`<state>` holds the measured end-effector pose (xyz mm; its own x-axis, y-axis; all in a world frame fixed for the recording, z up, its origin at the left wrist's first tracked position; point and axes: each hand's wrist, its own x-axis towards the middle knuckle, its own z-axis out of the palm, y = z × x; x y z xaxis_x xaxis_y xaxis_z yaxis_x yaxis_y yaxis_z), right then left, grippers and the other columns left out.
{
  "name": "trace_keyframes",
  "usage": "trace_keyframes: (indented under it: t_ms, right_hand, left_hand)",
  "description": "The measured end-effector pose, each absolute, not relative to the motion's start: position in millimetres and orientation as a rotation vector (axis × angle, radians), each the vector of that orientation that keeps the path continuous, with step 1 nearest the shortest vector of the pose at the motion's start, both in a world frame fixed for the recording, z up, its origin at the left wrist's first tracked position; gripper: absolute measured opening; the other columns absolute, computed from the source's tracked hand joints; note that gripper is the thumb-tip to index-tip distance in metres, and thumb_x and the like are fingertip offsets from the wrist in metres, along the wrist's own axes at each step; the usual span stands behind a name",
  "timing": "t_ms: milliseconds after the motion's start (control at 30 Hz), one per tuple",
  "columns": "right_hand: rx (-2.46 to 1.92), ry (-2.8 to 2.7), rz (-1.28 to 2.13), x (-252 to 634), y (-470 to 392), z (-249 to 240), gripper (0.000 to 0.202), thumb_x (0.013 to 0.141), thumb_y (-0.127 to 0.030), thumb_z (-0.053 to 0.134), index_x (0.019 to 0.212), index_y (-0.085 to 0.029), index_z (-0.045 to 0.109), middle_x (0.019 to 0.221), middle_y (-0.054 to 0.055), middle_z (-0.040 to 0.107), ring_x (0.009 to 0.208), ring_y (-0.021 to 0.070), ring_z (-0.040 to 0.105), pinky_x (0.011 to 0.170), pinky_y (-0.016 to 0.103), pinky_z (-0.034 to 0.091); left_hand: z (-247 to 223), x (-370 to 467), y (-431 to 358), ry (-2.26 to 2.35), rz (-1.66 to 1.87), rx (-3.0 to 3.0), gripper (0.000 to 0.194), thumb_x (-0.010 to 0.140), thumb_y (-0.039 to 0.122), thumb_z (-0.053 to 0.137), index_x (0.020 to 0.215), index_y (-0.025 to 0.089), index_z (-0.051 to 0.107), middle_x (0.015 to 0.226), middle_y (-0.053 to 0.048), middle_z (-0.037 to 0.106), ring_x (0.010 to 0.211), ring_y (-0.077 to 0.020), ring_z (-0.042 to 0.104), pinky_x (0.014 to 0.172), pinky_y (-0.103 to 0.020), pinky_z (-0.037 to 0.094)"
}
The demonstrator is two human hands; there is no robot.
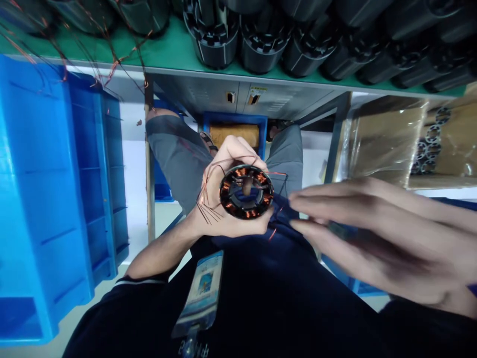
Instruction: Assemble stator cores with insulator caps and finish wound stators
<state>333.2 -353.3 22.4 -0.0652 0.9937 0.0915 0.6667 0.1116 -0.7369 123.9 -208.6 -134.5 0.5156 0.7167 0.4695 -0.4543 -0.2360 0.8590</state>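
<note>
My left hand (238, 226) is wrapped around a motor stator (246, 192), a dark ring with copper windings. Its round open end faces up toward me. Thin copper wire ends (208, 211) stick out on the left over my wrist, and a few more poke out on the right. My right hand (372, 228) is just right of the stator, apart from it and blurred by motion. Its fingers stretch toward the wires, with a small gap showing between thumb and fingers; I see nothing held there.
Many black cylindrical housings (261, 49) stand on the green bench top (167, 52) ahead. Loose copper wires hang over its edge at left. Blue crates (44, 199) are stacked on the left. A cardboard box (383, 144) with ring-shaped metal parts (428, 149) lies right. A blue bin (234, 117) sits below.
</note>
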Motion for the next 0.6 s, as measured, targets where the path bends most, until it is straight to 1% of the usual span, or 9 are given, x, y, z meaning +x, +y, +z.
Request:
trace_keyframes:
  t_ms: [67, 133, 233, 333, 367, 400, 467, 533, 600]
  right_hand:
    - [-1.670, -1.739, 0.717, 322, -344, 14, 0.028, 0.110, -0.021, 0.091, 0.135, -0.029, 0.082, 0.107, 0.000, 0.092, 0.072, 0.0157, 0.082, 0.072, 0.031, 0.073]
    - [-1.695, -1.670, 0.781, 316, -338, 3, 0.025, 0.110, -0.020, 0.091, 0.130, -0.027, 0.079, 0.099, -0.004, 0.090, 0.067, 0.0104, 0.079, 0.068, 0.023, 0.069]
    - [-1.681, -1.646, 0.778, 313, -339, -10, 0.019, 0.110, -0.014, 0.087, 0.122, -0.025, 0.077, 0.095, -0.005, 0.088, 0.069, 0.0101, 0.080, 0.065, 0.021, 0.064]
    - [-1.707, -1.802, 0.622, 307, -348, -26, 0.017, 0.114, -0.007, 0.076, 0.110, -0.023, 0.076, 0.090, -0.002, 0.084, 0.070, 0.0127, 0.078, 0.065, 0.028, 0.059]
    - [-1.707, -1.850, 0.600, 304, -354, -35, 0.019, 0.115, -0.005, 0.073, 0.106, -0.022, 0.075, 0.089, -0.001, 0.083, 0.070, 0.0137, 0.078, 0.067, 0.029, 0.059]
    - [-1.698, -1.887, 0.609, 301, -360, -44, 0.021, 0.115, -0.004, 0.071, 0.103, -0.022, 0.075, 0.089, 0.000, 0.082, 0.071, 0.0143, 0.077, 0.069, 0.030, 0.059]
    - [-1.659, -1.926, 0.712, 298, -375, -65, 0.025, 0.116, -0.006, 0.071, 0.097, -0.022, 0.074, 0.084, -0.001, 0.079, 0.065, 0.0133, 0.073, 0.064, 0.030, 0.057]
    - [-1.606, -1.925, 0.852, 301, -387, -79, 0.026, 0.117, -0.011, 0.074, 0.093, -0.023, 0.075, 0.078, -0.004, 0.076, 0.061, 0.0120, 0.072, 0.059, 0.027, 0.055]
    - [-1.591, -1.864, 0.945, 308, -391, -83, 0.017, 0.116, -0.017, 0.081, 0.100, -0.024, 0.079, 0.082, -0.005, 0.081, 0.062, 0.0112, 0.075, 0.060, 0.024, 0.059]
  left_hand:
    - [-134, 125, -212, 0.244, 1.056, 1.448, 0.097, 0.062, 0.072, 0.119, 0.137, 0.033, 0.072, 0.110, -0.001, 0.069, 0.093, -0.0206, 0.070, 0.071, -0.038, 0.059]
    - [-135, 123, -216, 0.262, 1.017, 1.457, 0.101, 0.061, 0.074, 0.119, 0.142, 0.037, 0.070, 0.113, -0.001, 0.069, 0.094, -0.0211, 0.072, 0.074, -0.039, 0.063]
    - [-138, 113, -224, 0.326, 1.120, 1.480, 0.106, 0.061, 0.068, 0.121, 0.151, 0.043, 0.070, 0.123, -0.002, 0.070, 0.101, -0.0248, 0.076, 0.087, -0.047, 0.070]
    - [-135, 105, -233, 0.527, 0.908, 1.335, 0.087, 0.073, 0.060, 0.118, 0.147, 0.037, 0.078, 0.132, -0.007, 0.076, 0.119, -0.0301, 0.079, 0.104, -0.050, 0.070]
    - [-133, 105, -234, 0.594, 0.799, 1.208, 0.077, 0.079, 0.057, 0.116, 0.142, 0.033, 0.079, 0.130, -0.007, 0.079, 0.116, -0.0286, 0.079, 0.102, -0.047, 0.070]
    - [-131, 106, -235, 0.655, 0.722, 1.045, 0.066, 0.085, 0.057, 0.112, 0.137, 0.030, 0.080, 0.125, -0.007, 0.081, 0.108, -0.0250, 0.079, 0.095, -0.041, 0.069]
    - [-126, 110, -233, 0.745, 0.691, 0.703, 0.053, 0.094, 0.064, 0.102, 0.122, 0.024, 0.081, 0.110, -0.007, 0.082, 0.081, -0.0158, 0.069, 0.071, -0.030, 0.060]
    - [-123, 113, -227, 0.804, 0.732, 0.485, 0.055, 0.091, 0.067, 0.102, 0.107, 0.020, 0.080, 0.097, -0.005, 0.079, 0.066, -0.0099, 0.055, 0.058, -0.025, 0.049]
    - [-122, 112, -220, 0.786, 0.780, 0.465, 0.057, 0.081, 0.062, 0.110, 0.104, 0.020, 0.079, 0.093, -0.003, 0.075, 0.065, -0.0090, 0.052, 0.058, -0.024, 0.048]
